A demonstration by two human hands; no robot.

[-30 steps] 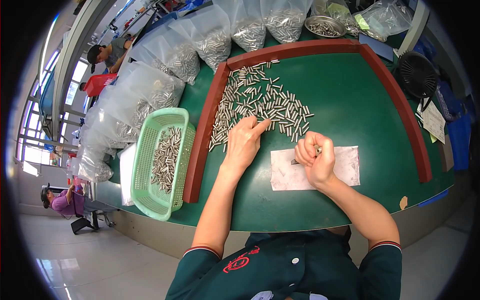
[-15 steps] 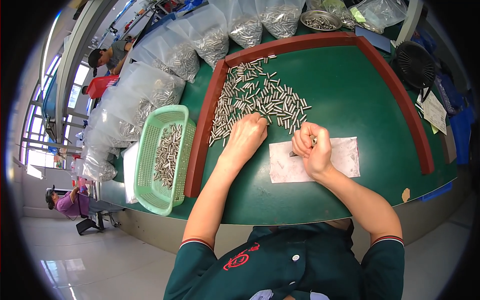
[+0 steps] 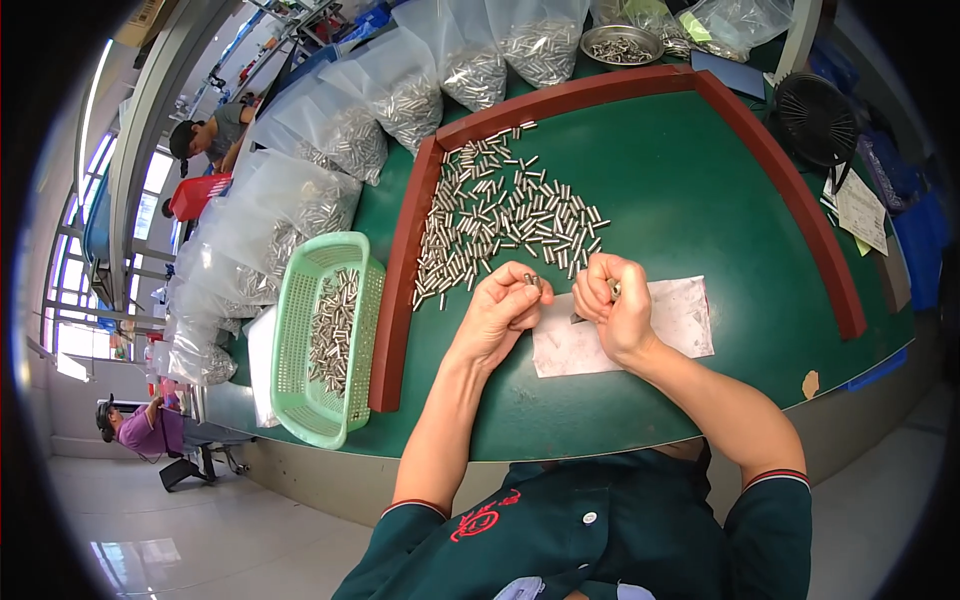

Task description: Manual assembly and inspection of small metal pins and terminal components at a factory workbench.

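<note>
Left hand (image 3: 498, 312) pinching a small metal pin (image 3: 531, 281) at its fingertips, right hand (image 3: 612, 305) curled narrow around something too small to tell, just beside it over the white sheet (image 3: 668, 322); best kept close, the pin pile (image 3: 505, 220) just beyond.

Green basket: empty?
No, the green basket holds a heap of small metal pins lying along its middle.
</note>
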